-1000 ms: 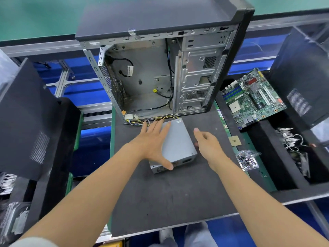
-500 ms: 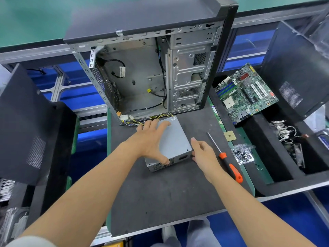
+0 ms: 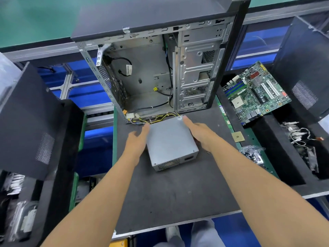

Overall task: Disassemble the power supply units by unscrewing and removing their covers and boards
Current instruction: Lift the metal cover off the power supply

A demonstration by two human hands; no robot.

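Your left hand (image 3: 137, 139) and right hand (image 3: 203, 134) flank the grey power supply unit (image 3: 170, 143) on the counter (image 3: 178, 193), fingers straight, each grip open against its sides.

The grey metal power supply unit (image 3: 171, 139) lies flat near the far edge of the dark work mat (image 3: 178, 193), its cover on, vent grille facing the near edge, yellow and black wires (image 3: 156, 117) at its far side.

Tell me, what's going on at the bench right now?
Left hand and right hand open, flanking the power supply. Cover still on. Its cables trail into the computer case.
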